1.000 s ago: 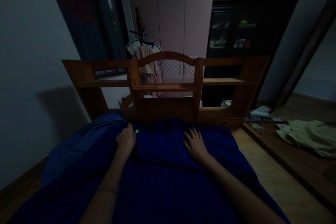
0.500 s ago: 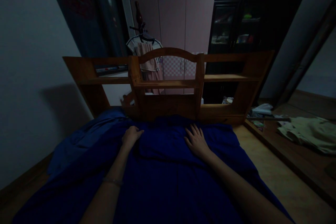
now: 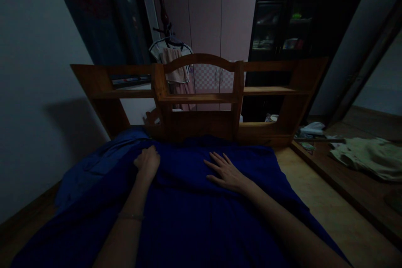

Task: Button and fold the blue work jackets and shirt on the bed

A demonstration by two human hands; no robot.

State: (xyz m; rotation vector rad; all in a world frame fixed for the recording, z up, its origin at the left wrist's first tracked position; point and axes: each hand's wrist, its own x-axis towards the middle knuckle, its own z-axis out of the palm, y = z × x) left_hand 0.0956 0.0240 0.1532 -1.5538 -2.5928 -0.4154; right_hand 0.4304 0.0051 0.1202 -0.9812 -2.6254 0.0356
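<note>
Head camera, dim bedroom: a dark blue blanket lies spread over a low bed, reaching from the near edge of the frame up to the base of a wooden shelf headboard. The person's left hand rests on the cloth near its far left folds, fingers curled shut under the palm; whether they pinch any fabric cannot be told. The right hand lies flat on the blanket near its middle, fingers spread, holding nothing. Behind the headboard stand a pink wardrobe and a dark glass-fronted cabinet, with clothes on a hanger at left. A pale cloth lies on the wooden floor at right.
</note>
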